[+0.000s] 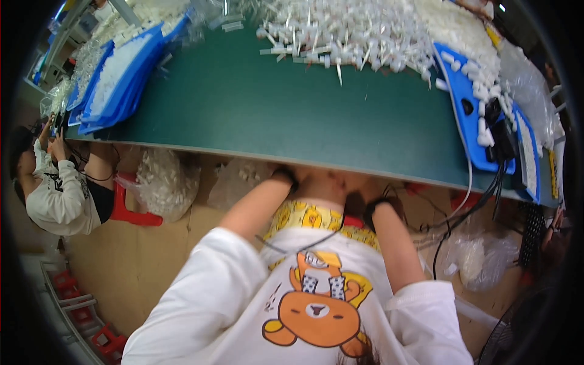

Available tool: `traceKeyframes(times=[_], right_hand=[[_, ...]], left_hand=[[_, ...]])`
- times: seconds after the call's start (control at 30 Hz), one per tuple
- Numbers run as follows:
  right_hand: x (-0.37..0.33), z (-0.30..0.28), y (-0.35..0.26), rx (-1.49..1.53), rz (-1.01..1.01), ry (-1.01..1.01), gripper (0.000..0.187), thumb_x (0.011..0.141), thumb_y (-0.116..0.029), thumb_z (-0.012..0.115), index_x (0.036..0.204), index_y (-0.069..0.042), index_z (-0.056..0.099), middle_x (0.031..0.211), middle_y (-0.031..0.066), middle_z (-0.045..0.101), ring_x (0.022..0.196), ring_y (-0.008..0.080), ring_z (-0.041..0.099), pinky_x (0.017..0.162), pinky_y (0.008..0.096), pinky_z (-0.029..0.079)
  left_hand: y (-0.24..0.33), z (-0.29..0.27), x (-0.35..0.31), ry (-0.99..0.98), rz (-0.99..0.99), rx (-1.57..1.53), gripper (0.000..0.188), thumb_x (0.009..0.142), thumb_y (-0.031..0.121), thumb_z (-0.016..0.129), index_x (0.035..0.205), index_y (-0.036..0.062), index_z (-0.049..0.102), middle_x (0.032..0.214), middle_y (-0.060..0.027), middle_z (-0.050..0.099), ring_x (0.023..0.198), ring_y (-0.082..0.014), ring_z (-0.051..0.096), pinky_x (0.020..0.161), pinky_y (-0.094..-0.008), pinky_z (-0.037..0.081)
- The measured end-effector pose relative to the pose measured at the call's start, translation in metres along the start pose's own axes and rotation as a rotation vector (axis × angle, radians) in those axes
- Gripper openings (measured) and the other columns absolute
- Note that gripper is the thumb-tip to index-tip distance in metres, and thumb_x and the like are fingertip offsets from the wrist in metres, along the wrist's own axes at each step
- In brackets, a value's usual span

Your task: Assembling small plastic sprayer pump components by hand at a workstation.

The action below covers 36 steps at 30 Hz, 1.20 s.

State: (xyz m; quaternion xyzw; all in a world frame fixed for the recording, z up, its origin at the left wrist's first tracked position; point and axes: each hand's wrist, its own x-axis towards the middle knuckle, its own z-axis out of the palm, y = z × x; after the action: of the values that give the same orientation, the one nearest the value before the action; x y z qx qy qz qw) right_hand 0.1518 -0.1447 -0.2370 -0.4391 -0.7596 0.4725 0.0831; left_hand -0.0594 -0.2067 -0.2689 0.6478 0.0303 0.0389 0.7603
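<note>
Both my forearms reach down toward my lap, below the near edge of the green table [267, 115]. My left hand [285, 169], past a black wristband [288, 177], is mostly hidden in the shade under the tabletop. Beyond another dark band [372, 210], my right hand [370, 191] is also dim by my leg. The fingers of both hands are hidden, and I cannot make out anything held. On the tabletop lies a large heap of small clear and white plastic parts with pointed tips [359, 36], away from my hands.
Stacked blue trays [125, 79] stand at the left. A blue tray [459, 103] with white plastic pieces lies at the right, beside black cables [502, 143]. Filled clear bags [164, 182] sit below the table. At the far left, another person [61, 194] sits near a red stool [131, 207].
</note>
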Motion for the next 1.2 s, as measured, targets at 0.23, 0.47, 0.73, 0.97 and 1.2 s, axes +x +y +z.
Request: traceKeyframes(times=[0.23,0.47,0.73,0.97,1.2], right_hand=[[-0.032,0.021,-0.046,-0.05,-0.543,-0.051,0.057,0.084,-0.007,0.048,0.138,-0.019,0.031,0.136,0.0176,0.033,0.12,0.0326,0.041,0.1,0.0375,0.035],[-0.074,-0.054,-0.188,-0.133,-0.518,-0.084,0.071,0.081,-0.016,0.057,0.14,-0.005,0.019,0.134,0.0246,0.03,0.118,0.0406,0.037,0.099,0.0429,0.033],[-0.084,-0.169,-0.257,-0.239,-0.444,0.339,0.066,0.072,-0.006,0.062,0.132,-0.01,0.035,0.12,0.0217,0.045,0.102,0.0375,0.053,0.085,0.039,0.046],[-0.059,-0.24,-0.243,-0.176,-0.289,0.496,0.089,0.076,-0.008,0.063,0.143,-0.009,0.005,0.113,0.0222,0.055,0.084,0.0305,0.063,0.077,0.0349,0.05],[-0.015,-0.286,-0.164,-0.296,-0.05,0.718,0.034,0.077,-0.023,0.064,0.104,-0.003,0.059,0.085,0.0117,0.065,0.066,0.024,0.062,0.061,0.0327,0.048]], left_hand=[[0.12,-0.044,0.009,-0.006,-0.224,0.6,0.069,0.082,0.027,0.057,0.141,0.0127,0.025,0.142,-0.0161,0.03,0.128,-0.034,0.031,0.104,-0.0362,0.029],[0.255,-0.012,0.004,0.039,-0.008,0.628,0.062,0.085,0.028,0.056,0.135,0.0033,0.029,0.12,-0.0204,0.044,0.113,-0.0335,0.041,0.097,-0.0366,0.035],[0.372,-0.061,0.055,0.036,0.079,0.43,0.051,0.09,0.023,0.054,0.133,0.0045,0.033,0.128,-0.0146,0.039,0.121,-0.0225,0.036,0.102,-0.0324,0.029],[0.359,-0.11,0.078,0.45,0.211,-0.17,0.05,0.09,0.015,0.05,0.135,0.0053,0.03,0.134,-0.0121,0.036,0.12,-0.0196,0.042,0.097,-0.0355,0.039],[0.312,-0.16,0.089,0.592,0.358,-0.539,0.029,0.09,0.023,0.045,0.112,0.0038,0.05,0.099,-0.0092,0.056,0.092,-0.0239,0.057,0.084,-0.0365,0.044]])
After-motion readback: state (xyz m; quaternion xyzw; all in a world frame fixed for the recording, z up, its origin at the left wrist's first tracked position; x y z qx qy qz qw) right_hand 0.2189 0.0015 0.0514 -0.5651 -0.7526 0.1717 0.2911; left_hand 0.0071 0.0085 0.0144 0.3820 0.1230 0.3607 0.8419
